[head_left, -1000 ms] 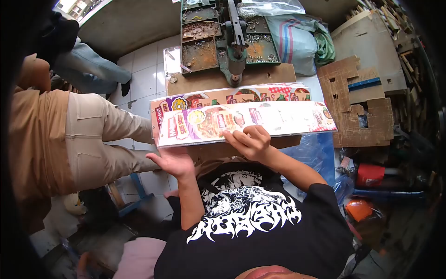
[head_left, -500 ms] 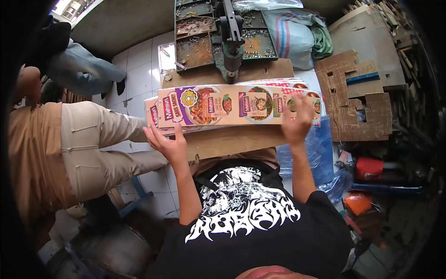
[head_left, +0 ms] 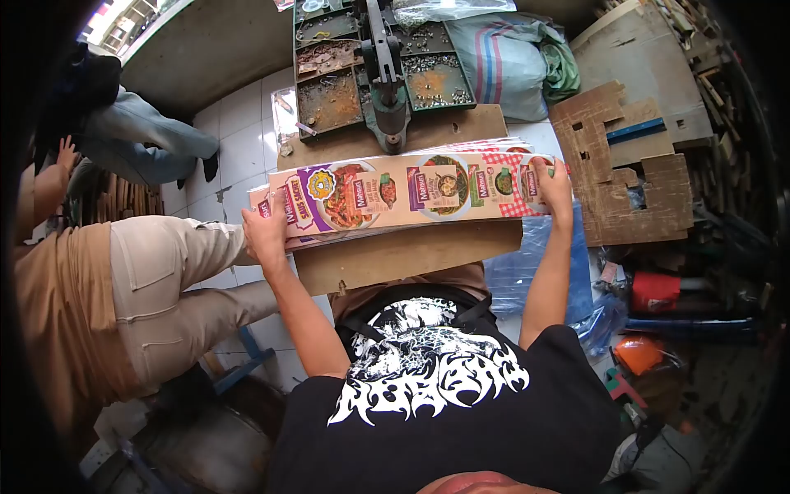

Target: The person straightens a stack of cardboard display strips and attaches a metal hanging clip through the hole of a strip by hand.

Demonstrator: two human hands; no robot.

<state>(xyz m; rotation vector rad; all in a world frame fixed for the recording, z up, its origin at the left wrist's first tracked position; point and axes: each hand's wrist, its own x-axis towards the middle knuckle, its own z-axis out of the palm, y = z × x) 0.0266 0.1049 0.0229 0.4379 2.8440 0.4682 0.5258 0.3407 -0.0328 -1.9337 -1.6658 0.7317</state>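
Observation:
A long printed "Mahsuri" sauce board (head_left: 403, 198), peach with food pictures and small sachets shown on it, lies on top of a stack of similar boards. My left hand (head_left: 267, 234) is closed around the left end, thumb on the upper face. At the opposite end, my right hand (head_left: 553, 188) pinches the board's right edge near the red checked pattern. The stack rests on a brown wooden board (head_left: 411, 251). Just beyond it stands a dark hand press (head_left: 385, 82), its base close to the stack's far edge.
A compartment tray (head_left: 329, 103) with small metal parts flanks the press. Behind it on the right sits a woven sack (head_left: 502, 70). Cut-out brown board (head_left: 642, 198) and blue plastic (head_left: 539, 267) lie to the right. One person (head_left: 148, 288) stands close on my left, another (head_left: 152, 128) farther back.
My right hand has gone from a blurred, raised position over the board to gripping its right end. My left hand has closed on the left end. The view has shifted slightly.

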